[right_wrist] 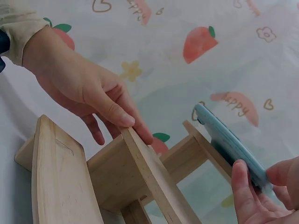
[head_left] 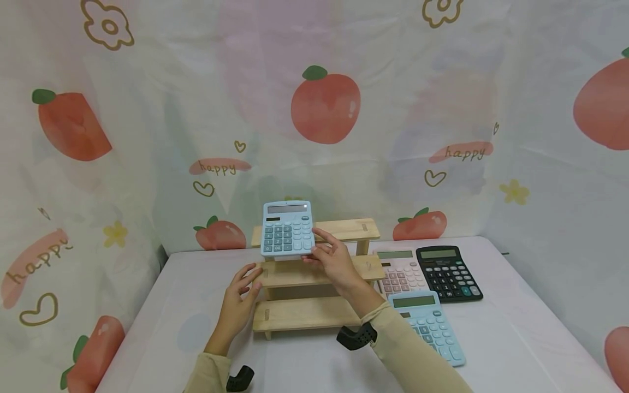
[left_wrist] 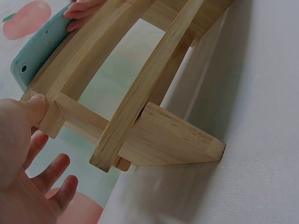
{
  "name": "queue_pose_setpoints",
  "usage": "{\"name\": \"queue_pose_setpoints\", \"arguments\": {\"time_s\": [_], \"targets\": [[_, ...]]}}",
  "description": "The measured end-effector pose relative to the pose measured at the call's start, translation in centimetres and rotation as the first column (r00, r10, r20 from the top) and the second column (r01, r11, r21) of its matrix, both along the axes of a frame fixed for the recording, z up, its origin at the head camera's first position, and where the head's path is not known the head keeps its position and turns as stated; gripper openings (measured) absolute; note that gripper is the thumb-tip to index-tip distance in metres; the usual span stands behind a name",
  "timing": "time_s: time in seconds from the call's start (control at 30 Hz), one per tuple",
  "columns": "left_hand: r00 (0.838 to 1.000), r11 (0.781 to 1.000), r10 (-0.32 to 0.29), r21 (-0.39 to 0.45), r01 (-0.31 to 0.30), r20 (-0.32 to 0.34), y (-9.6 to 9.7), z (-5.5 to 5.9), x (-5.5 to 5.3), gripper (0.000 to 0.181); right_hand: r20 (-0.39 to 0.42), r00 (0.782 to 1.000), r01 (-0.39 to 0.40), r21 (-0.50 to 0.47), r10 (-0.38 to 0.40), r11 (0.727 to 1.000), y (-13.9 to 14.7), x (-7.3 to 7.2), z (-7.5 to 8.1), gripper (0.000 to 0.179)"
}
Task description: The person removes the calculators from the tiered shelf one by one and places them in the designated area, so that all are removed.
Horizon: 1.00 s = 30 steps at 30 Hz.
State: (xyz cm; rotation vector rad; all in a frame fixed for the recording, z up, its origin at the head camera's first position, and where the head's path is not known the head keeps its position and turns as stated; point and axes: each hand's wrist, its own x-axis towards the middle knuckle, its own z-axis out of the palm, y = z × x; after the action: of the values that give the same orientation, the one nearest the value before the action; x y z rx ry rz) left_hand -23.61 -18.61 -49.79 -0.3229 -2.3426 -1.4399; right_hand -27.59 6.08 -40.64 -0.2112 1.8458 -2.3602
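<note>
My right hand (head_left: 336, 262) pinches a light blue calculator (head_left: 287, 229) by its lower right corner, thumb in front and fingers at the edge and behind. The calculator leans back at the left part of the top tier of a three-tier wooden shelf (head_left: 307, 315), keys and screen facing me. With thumb and index finger, my left hand (head_left: 238, 303) grips the left end of the middle tier; its other fingers are spread loosely in the left wrist view. From the side, the right wrist view shows the tilted calculator (right_wrist: 231, 142) close against the top board.
To the shelf's right lie a pink calculator (head_left: 400, 271), a black calculator (head_left: 449, 273) and a second light blue calculator (head_left: 432, 325), partly behind my right forearm. A fruit-print cloth (head_left: 324, 174) hangs behind the white table (head_left: 172, 305).
</note>
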Motion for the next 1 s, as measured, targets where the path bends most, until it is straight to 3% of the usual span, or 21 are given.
{"name": "queue_pose_setpoints", "arguments": {"time_s": [1.0], "targets": [[0.999,1.0,-0.01,0.013,0.009,0.041,0.0,0.1,0.1,0.04,-0.089,0.993,-0.085,-0.021,0.083,0.996,2.1,1.9,1.2,0.054]]}}
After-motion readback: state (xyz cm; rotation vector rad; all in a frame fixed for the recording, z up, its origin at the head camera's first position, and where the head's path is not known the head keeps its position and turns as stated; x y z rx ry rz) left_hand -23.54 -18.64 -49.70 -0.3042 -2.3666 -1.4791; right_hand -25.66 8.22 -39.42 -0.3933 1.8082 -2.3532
